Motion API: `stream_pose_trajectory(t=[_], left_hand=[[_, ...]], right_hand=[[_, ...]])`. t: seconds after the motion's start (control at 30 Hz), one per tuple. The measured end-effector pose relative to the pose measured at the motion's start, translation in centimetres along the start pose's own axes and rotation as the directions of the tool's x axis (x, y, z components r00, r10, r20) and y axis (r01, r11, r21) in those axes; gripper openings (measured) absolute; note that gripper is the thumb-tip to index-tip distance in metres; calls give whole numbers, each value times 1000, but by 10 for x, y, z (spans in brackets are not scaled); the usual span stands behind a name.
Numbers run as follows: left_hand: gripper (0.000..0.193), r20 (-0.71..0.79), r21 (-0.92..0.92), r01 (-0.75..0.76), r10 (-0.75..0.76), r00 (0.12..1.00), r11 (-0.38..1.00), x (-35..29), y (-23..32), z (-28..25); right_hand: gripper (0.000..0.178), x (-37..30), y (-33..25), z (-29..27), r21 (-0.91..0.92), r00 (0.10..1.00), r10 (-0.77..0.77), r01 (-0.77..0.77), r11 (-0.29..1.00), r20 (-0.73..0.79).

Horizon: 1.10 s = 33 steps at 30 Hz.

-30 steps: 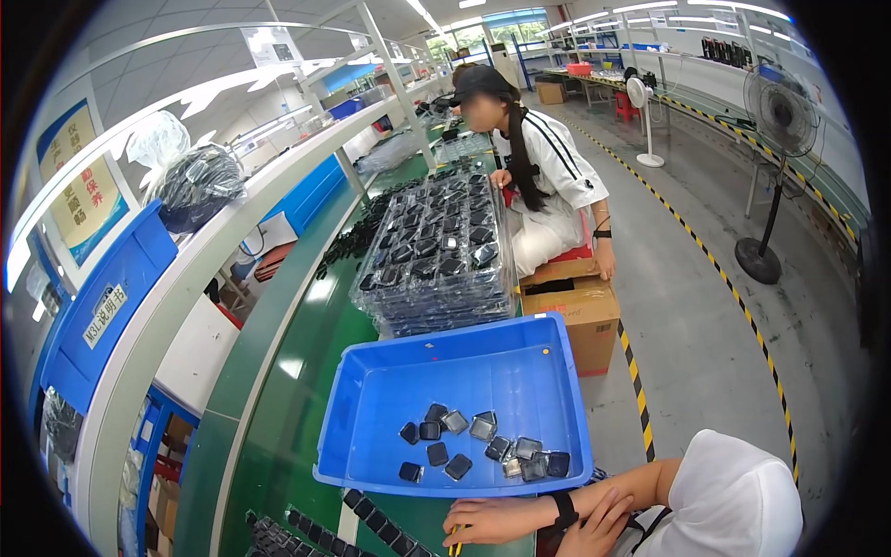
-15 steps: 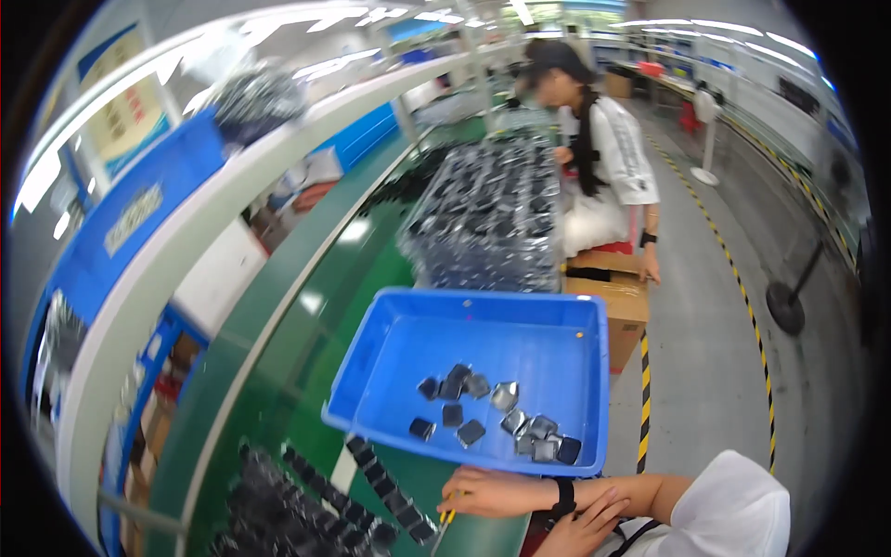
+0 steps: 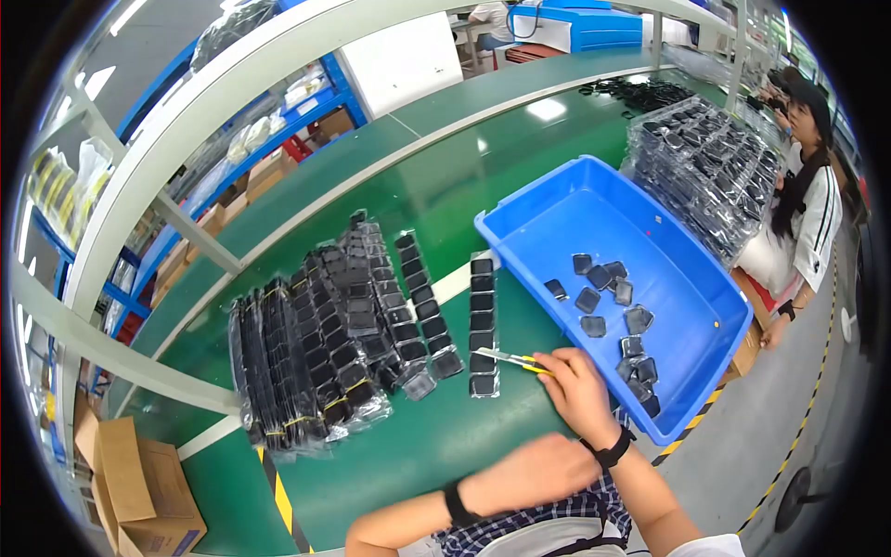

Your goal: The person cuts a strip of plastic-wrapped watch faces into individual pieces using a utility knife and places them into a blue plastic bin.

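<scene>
My right hand (image 3: 577, 392) grips a yellow utility knife (image 3: 535, 365) beside the blue tub. Its extended blade reaches over a clear plastic strip of black square pieces (image 3: 482, 320) lying lengthwise on the green bench. Across in front of my body, my left hand (image 3: 534, 475) lies by the right wristband, smeared by motion, its fingers hard to make out. Loose dark square pieces (image 3: 594, 326) are scattered in the blue tub (image 3: 527, 278), some wrapped in clear film. Left of the single strip, a pile of similar strips (image 3: 320, 343) covers the bench, some bundled with yellow bands.
Stacked clear trays of dark pieces (image 3: 705, 176) stand beyond the tub, next to a co-worker (image 3: 807, 186). A white rail frame (image 3: 176, 139) rises along the left. An open cardboard box (image 3: 153, 483) sits at the lower left. Black parts (image 3: 640, 93) lie farther along the bench (image 3: 408, 483).
My view has swung left toward the strips. The left hand has shifted from the right forearm toward the right wrist. The knife stays in my right hand, its blade now over the single strip.
</scene>
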<state>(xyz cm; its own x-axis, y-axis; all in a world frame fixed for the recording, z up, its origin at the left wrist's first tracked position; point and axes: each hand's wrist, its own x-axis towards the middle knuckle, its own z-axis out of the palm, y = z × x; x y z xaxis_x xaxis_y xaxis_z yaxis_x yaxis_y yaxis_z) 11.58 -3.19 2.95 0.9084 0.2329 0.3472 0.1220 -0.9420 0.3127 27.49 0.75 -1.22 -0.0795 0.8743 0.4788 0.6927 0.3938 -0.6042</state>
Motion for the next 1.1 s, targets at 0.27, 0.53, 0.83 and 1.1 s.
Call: stream_pose_trajectory(t=[0.27,0.53,0.83,1.1], left_hand=[[23,-56,216,393,-391,919,894,-61,-73,-62],[26,-156,199,387,-360,920,900,-67,-88,-52],[16,-263,-20,464,-452,852,886,-51,-107,-62],[12,-159,-265,560,-609,777,785,-55,-128,-55]], right_hand=[[34,-1,-7,-1,-68,1000,-25,24,997,-15],[31,6,-8,2,-119,997,-41,49,992,69],[31,6,1,4,-88,982,-163,172,981,97],[33,9,3,1,-90,970,-183,199,976,160]])
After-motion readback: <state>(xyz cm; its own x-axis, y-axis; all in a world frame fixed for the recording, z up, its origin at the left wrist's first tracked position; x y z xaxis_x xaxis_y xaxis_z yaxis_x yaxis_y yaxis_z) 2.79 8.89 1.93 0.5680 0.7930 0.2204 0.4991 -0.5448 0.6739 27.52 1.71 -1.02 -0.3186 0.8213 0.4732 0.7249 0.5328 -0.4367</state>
